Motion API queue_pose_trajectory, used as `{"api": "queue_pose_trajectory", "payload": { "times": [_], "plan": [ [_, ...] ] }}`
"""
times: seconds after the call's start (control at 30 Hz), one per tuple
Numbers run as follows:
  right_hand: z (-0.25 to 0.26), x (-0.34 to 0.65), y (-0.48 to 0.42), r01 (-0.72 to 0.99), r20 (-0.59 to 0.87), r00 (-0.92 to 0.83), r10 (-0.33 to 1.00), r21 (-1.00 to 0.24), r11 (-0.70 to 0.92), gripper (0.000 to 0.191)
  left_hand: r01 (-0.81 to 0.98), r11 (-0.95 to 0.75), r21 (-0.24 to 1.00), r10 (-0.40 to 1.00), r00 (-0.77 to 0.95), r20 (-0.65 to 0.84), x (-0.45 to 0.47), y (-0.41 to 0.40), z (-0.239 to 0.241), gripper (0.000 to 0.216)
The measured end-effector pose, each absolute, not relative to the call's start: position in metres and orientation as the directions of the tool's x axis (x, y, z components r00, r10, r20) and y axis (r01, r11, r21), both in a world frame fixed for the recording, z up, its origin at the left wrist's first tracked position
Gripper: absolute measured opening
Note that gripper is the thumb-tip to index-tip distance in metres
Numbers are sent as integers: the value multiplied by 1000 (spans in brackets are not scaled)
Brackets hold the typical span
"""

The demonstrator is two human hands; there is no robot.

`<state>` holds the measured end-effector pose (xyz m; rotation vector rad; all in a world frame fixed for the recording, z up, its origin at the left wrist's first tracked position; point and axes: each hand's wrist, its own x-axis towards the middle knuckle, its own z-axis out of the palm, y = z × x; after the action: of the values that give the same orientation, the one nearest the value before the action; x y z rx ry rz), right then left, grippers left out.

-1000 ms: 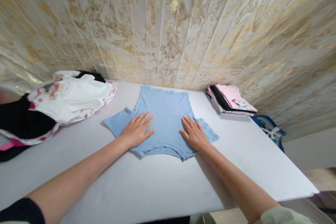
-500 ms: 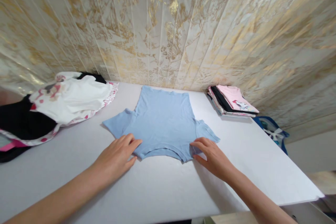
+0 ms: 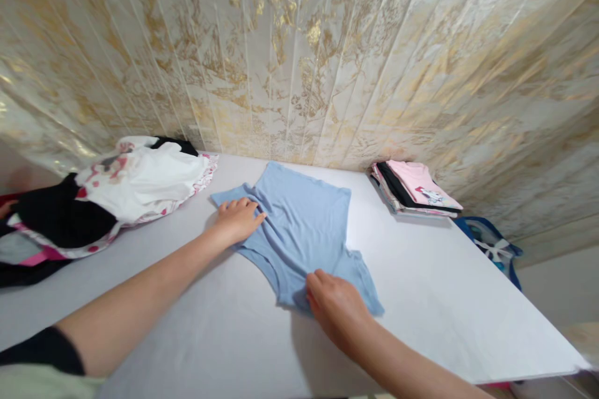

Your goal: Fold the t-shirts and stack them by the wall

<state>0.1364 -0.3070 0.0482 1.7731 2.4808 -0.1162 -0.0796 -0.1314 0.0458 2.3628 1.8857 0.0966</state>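
Note:
A light blue t-shirt (image 3: 304, 230) lies on the white table (image 3: 224, 336), turned at an angle with its hem toward the wall. My left hand (image 3: 238, 219) is closed on the shirt's left sleeve, near the shoulder. My right hand (image 3: 334, 305) pinches the near edge of the shirt by the right sleeve, fingers curled into the fabric. The cloth between both hands is slightly rumpled.
A loose heap of white, black and pink clothes (image 3: 93, 199) sits at the table's left end. A small stack of folded garments (image 3: 414, 193), pink on top, lies at the back right by the marbled wall. A blue bag (image 3: 491, 243) is beyond the right edge.
Both hands left the flat shirt, slid to its shoulders and gripped it. The shirt has been pulled and swung round, its right side now nearer me.

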Motion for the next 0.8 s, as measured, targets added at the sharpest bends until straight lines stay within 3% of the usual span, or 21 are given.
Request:
{"api": "queue_pose_trajectory", "payload": {
  "times": [0.1,0.2,0.3,0.4,0.53,0.6,0.73,0.8],
  "plan": [
    [50,83,-319,762,-6,-636,772,-169,626,5,913,-369,176,923,382,-43,-27,-107,43,47],
    [65,61,-311,483,166,-821,546,-307,820,29,819,-530,219,833,552,-49,14,-99,42,42],
    [79,94,-281,611,197,-686,700,-367,702,32,814,-545,203,833,553,21,12,-102,42,42],
    [77,166,-250,827,155,-422,893,-337,450,31,925,-347,154,938,342,55,-29,-105,42,41],
    [64,233,-245,935,110,-157,981,-304,184,25,932,-300,203,953,300,28,-87,-110,37,43],
    [62,230,-260,914,82,-200,976,-344,216,23,909,-337,247,940,339,34,-96,-112,33,42],
    [61,165,-300,752,57,-513,856,-452,480,27,869,-351,348,934,350,70,-71,-105,31,42],
    [54,126,-313,673,71,-636,769,-436,597,47,853,-310,419,947,315,61,-48,-95,34,40]
  ]
}}
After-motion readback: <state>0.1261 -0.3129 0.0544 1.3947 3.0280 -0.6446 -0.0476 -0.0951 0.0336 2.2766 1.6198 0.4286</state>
